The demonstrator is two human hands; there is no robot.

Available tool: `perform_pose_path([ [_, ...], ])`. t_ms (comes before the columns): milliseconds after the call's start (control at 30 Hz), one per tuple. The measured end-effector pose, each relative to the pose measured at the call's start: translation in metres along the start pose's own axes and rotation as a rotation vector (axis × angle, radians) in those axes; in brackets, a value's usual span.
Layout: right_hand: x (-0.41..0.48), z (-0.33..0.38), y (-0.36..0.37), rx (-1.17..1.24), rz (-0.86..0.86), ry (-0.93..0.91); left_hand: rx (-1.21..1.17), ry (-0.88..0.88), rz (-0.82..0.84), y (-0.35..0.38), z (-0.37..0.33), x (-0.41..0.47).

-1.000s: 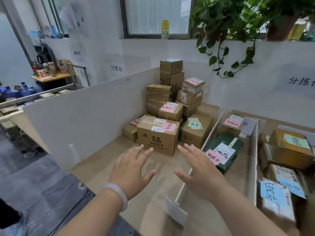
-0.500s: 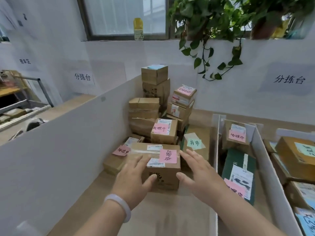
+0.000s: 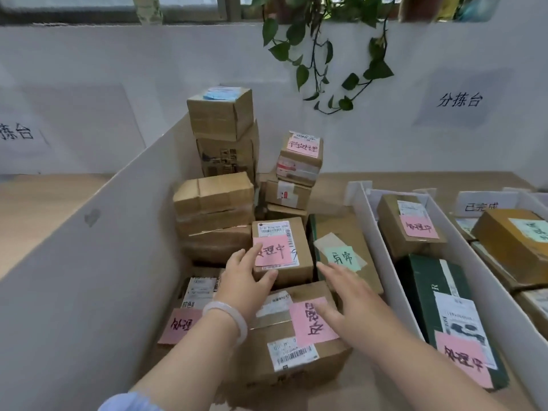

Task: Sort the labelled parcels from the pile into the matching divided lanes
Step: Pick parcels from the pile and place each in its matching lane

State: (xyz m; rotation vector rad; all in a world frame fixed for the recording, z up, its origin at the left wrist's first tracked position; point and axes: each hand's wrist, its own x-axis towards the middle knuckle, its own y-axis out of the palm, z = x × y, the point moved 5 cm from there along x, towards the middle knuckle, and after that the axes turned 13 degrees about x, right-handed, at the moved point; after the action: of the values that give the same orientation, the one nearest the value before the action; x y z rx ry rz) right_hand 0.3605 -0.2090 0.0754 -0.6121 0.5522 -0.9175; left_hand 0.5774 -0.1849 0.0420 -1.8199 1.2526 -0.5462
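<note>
A pale wooden desk (image 3: 335,182) stands against a white wall (image 3: 178,69) with a paper sign (image 3: 459,100) and a plant (image 3: 326,48) trailing down it. White dividers (image 3: 89,277) split it into lanes. In the wide left lane sits a pile of brown parcels (image 3: 219,203). The left hand (image 3: 246,277), fingers spread, touches a small pink-labelled parcel (image 3: 284,226) mid-pile; the right hand (image 3: 347,298), also spread, hovers just beside it, perhaps touching.
</note>
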Motion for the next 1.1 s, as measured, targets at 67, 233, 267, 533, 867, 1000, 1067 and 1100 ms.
perform_pose_path([
  [67,0.018,0.002,0.005,0.056,-0.02,0.013,-0.053,-0.043,0.03,0.005,0.004,0.019],
  [233,0.05,-0.006,0.015,0.15,-0.061,0.065,-0.215,-0.074,0.163,0.026,0.01,0.05],
  [267,0.053,-0.009,0.017,0.164,-0.057,0.082,-0.254,-0.073,0.182,0.029,0.011,0.053],
  [533,0.032,-0.013,0.022,0.287,-0.029,0.183,-0.53,-0.143,0.202,0.04,0.019,0.06],
  [867,-0.004,-0.017,-0.001,0.249,-0.114,0.121,-0.509,-0.205,0.141,0.042,0.017,0.059],
  [1000,-0.005,-0.02,-0.002,0.214,-0.104,0.131,-0.459,-0.128,0.176,0.043,0.005,0.055],
  [1067,-0.001,-0.021,0.0,0.205,-0.097,0.136,-0.443,-0.104,0.199,0.043,0.0,0.051],
  [1100,0.001,-0.022,0.002,0.206,-0.097,0.136,-0.435,-0.099,0.208,0.043,-0.001,0.05],
])
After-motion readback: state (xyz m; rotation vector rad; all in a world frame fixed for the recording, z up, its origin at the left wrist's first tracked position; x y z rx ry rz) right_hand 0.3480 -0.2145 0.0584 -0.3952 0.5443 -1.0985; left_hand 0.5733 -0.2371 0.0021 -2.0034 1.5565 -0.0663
